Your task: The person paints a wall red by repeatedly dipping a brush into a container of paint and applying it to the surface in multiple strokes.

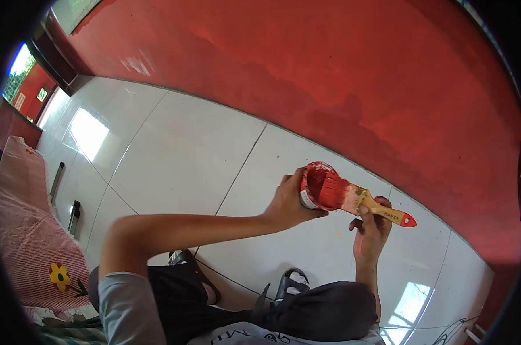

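Observation:
My left hand [292, 201] is wrapped round a small paint can [307, 198], whose rim and inside are smeared with red paint. The can is tipped with its mouth toward the right. In my right hand [372, 230] is a paintbrush [387, 213] with a wooden handle and a red tip, gripped near the ferrule. Its bristles [336, 192], red at the end and pale near the ferrule, lie at the can's mouth. Both hands are held over the tiled floor, in front of the red wall.
The red wall [260, 75], with darker patches low down, meets the white tiled floor [180, 149]. On the left hangs a pink checked cloth [30, 218] with a flower. Cables [453, 330] lie at the lower right. My sandalled feet [295, 282] are below.

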The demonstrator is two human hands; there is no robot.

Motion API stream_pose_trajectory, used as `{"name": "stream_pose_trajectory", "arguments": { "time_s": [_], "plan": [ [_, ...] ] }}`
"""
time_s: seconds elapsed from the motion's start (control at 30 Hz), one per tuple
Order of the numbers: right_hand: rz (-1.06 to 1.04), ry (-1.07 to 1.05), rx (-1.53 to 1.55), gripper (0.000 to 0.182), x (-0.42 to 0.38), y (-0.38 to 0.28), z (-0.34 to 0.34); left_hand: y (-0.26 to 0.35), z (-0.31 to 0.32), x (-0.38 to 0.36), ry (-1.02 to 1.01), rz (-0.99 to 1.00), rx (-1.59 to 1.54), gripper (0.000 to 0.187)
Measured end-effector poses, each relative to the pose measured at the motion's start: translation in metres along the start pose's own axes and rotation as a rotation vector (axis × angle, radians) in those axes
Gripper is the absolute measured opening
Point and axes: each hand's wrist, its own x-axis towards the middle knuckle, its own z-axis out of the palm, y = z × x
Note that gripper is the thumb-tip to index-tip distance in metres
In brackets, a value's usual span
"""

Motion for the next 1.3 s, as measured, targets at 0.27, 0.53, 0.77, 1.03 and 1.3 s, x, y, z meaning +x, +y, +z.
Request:
{"name": "stream_pose_trajectory", "arguments": {
  "time_s": [0.27,0.53,0.77,1.03,1.3],
  "plan": [
    [0.132,-0.092,0.032,0.028,0.003,-0.016,0.002,0.021,-0.025,-0.007,-0.143,-0.091,0.013,0.084],
    [0.081,-0.224,-0.134,0.030,0.004,-0.041,0.019,0.027,-0.049,-0.023,-0.066,0.030,-0.099,0.080],
    [0.091,-0.221,-0.273,0.031,0.008,-0.060,0.033,0.013,-0.045,-0.021,-0.058,0.044,-0.186,0.083],
    [0.118,-0.323,-0.265,0.031,0.006,-0.079,0.054,0.039,-0.067,-0.035,0.050,0.050,-0.066,0.084],
    [0.151,-0.428,-0.184,0.031,0.023,-0.069,0.033,0.037,-0.043,-0.045,0.229,0.098,-0.003,0.085]
  ]
}}
